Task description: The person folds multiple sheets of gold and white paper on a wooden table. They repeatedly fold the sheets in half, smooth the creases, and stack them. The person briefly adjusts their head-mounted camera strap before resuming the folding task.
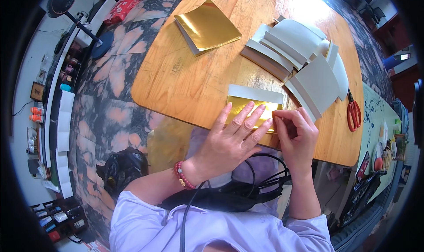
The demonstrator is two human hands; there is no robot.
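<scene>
On the near edge of the wooden table lies a folded sheet of gold foil paper (237, 103), with a strip of its pale back showing along the far side. My left hand (227, 141) rests flat across the sheet, fingers spread. At the sheet's right edge my right hand (299, 130) is closed in a pinch on the paper; its fingertips partly hide that corner. Farther back on the left is a stack of square gold foil sheets (210, 26). To the right of it, a loose pile of folded pale paper pieces (293, 38) spreads over the table.
Red-handled scissors (353, 114) lie at the right edge of the wooden table (168, 80). A pale green table (375, 115) with small items stands beyond. Black cables (251, 168) cross my lap, and a black plastic bag (126, 170) sits on the floor at left.
</scene>
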